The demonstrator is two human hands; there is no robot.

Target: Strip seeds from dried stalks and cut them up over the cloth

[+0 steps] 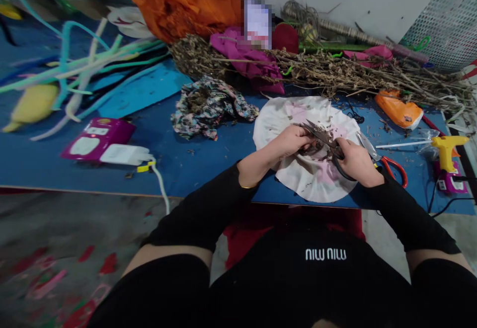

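Black scissors (319, 133) are gripped by the right hand (359, 163), blades angled toward the left hand (288, 143). Dried plant bits (316, 150) seem pinched by the left hand, fingertips partly hidden. White cloth (307, 184) is spread beneath both hands on the blue surface (208, 169). Red-handled scissors (395, 168) are placed just right of the right hand, yellow glue gun (445, 150) farther right.

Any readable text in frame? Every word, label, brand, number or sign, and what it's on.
"MIU MIU", white, upside down in this view: on the black top.
Left purple packet: markings too blurred to read.
Right purple packet, by the yellow glue gun: too small to read.
Pixelated card: unreadable.
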